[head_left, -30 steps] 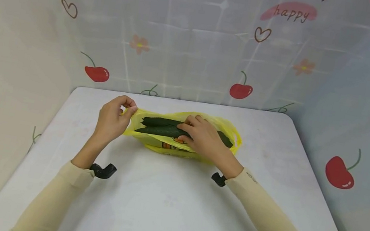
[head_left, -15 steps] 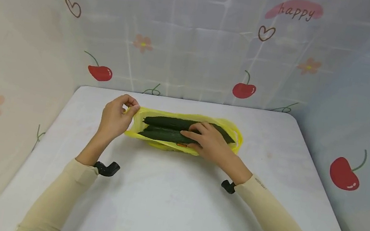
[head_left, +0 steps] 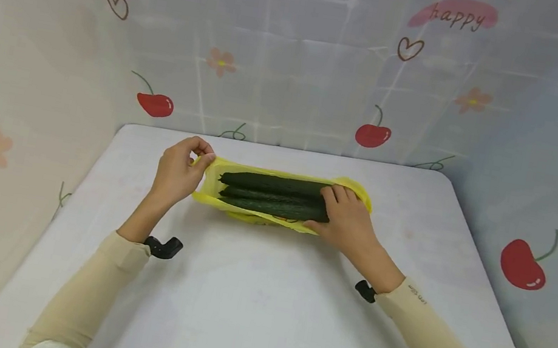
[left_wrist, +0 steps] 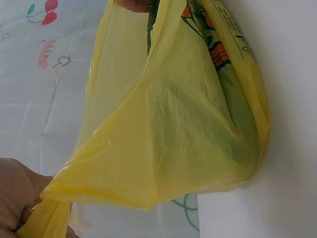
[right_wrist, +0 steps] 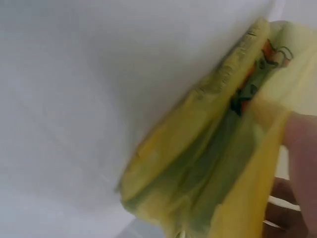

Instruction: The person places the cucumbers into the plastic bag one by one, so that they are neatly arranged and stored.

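A yellow plastic bag (head_left: 244, 214) lies on its side on the white table, its long mouth spread wide. Inside it, dark green cucumbers (head_left: 277, 185) lie side by side, lengthwise. My left hand (head_left: 177, 169) pinches the bag's left end between thumb and fingers; in the left wrist view it holds the gathered plastic at bottom left. My right hand (head_left: 351, 223) reaches over the right part of the cucumbers, fingers on the far one and thumb at the near rim. It hides their right ends. In the right wrist view, yellow plastic partly covers the thumb.
The white table (head_left: 248, 292) extends in front of the bag and to both sides. Printed curtains (head_left: 297, 66) hang behind and beside it. A black wrist mount (head_left: 164, 247) sits at the left wrist, another (head_left: 366, 291) at the right.
My right hand has slid right along the cucumbers, uncovering more of their middle. The bag's mouth is spread wider. My left hand keeps its hold on the left end.
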`<state>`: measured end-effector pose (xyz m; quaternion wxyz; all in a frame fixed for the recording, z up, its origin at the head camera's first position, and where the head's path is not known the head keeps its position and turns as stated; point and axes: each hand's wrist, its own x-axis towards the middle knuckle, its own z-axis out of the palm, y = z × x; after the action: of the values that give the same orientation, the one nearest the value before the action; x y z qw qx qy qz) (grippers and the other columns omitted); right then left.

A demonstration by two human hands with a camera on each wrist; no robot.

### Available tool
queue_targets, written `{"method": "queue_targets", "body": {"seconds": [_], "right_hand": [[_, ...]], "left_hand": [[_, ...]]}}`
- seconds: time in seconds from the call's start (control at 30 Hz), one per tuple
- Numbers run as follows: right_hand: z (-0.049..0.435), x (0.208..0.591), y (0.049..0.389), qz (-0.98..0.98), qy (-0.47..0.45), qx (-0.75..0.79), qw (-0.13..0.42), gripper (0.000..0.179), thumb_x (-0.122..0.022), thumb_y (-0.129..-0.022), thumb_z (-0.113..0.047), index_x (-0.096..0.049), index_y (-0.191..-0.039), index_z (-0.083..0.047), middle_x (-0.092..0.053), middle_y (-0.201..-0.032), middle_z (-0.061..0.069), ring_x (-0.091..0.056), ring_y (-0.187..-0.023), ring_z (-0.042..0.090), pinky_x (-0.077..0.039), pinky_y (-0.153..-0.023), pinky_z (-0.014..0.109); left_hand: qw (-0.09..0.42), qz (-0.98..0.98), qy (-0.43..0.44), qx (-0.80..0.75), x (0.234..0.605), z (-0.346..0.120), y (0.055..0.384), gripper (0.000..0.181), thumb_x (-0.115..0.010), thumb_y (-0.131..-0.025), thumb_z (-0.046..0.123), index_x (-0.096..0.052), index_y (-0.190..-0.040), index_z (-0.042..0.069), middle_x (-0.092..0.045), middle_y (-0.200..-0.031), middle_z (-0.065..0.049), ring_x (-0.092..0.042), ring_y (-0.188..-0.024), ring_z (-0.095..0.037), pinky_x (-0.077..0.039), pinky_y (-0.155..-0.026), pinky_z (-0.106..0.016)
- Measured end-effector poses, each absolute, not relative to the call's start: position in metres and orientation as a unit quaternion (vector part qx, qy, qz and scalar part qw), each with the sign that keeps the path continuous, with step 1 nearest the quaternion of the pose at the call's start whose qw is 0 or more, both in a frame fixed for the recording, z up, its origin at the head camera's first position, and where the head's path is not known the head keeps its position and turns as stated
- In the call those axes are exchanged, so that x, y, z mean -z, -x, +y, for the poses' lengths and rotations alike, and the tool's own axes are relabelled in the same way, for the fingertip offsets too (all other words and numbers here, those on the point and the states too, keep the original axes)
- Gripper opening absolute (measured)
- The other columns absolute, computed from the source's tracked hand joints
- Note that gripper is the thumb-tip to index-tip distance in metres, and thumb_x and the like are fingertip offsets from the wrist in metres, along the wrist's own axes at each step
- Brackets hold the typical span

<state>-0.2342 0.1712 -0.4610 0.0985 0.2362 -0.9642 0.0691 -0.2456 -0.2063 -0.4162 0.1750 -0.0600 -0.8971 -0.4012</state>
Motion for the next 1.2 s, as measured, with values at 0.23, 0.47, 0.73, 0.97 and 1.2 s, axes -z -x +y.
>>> {"method": "queue_targets", "body": {"seconds": [0.23, 0.47, 0.73, 0.97, 1.2], "right_hand": [[0.173, 0.422, 0.232, -0.978, -0.205, -0.028, -0.023, 0.108, -0.091, -0.081, -0.059, -0.04, -0.163, -0.01, -0.053, -0.16, 0.018, -0.056, -0.143, 0.043, -0.053, -0.112, 0.06], [0.171, 0.384, 0.235, -0.979, -0.186, 0.055, -0.07, 0.103, -0.076, -0.087, -0.073, -0.044, -0.164, -0.013, -0.058, -0.159, 0.017, -0.061, -0.141, 0.039, -0.059, -0.101, 0.06], [0.185, 0.39, 0.239, -0.971, -0.202, 0.131, -0.008, 0.041, -0.066, -0.107, -0.038, -0.067, -0.138, -0.012, -0.081, -0.103, 0.01, -0.074, -0.088, 0.031, -0.064, -0.07, 0.048], [0.208, 0.41, 0.243, -0.966, -0.245, 0.078, 0.011, 0.07, -0.058, -0.103, -0.066, -0.062, -0.15, -0.014, -0.078, -0.13, 0.011, -0.066, -0.119, 0.039, -0.051, -0.111, 0.058], [0.205, 0.43, 0.248, -0.958, -0.27, 0.064, 0.073, 0.06, -0.07, -0.1, -0.058, -0.066, -0.131, -0.007, -0.074, -0.117, 0.012, -0.067, -0.1, 0.034, -0.057, -0.094, 0.049]], "left_hand": [[0.173, -0.902, 0.065, 0.391, 0.415, -0.205, 0.246, 0.012, -0.068, -0.106, 0.017, -0.072, -0.105, 0.006, -0.073, -0.103, -0.014, -0.06, -0.092, -0.03, -0.043, -0.082, -0.037], [0.215, -0.893, 0.067, 0.389, 0.402, -0.209, 0.251, 0.013, -0.066, -0.107, 0.017, -0.072, -0.105, 0.005, -0.071, -0.096, -0.013, -0.053, -0.066, -0.021, -0.04, -0.062, -0.031], [0.209, -0.893, 0.062, 0.393, 0.396, -0.209, 0.255, 0.015, -0.066, -0.108, 0.02, -0.071, -0.108, 0.006, -0.071, -0.098, -0.012, -0.048, -0.059, -0.017, -0.039, -0.059, -0.032], [0.198, -0.895, 0.055, 0.396, 0.401, -0.21, 0.255, 0.015, -0.065, -0.108, 0.021, -0.07, -0.109, 0.007, -0.07, -0.099, -0.011, -0.047, -0.06, -0.019, -0.037, -0.058, -0.031], [0.176, -0.891, 0.062, 0.415, 0.417, -0.205, 0.254, 0.013, -0.066, -0.107, 0.021, -0.069, -0.108, 0.009, -0.071, -0.099, -0.01, -0.046, -0.067, -0.019, -0.037, -0.063, -0.03]]}}
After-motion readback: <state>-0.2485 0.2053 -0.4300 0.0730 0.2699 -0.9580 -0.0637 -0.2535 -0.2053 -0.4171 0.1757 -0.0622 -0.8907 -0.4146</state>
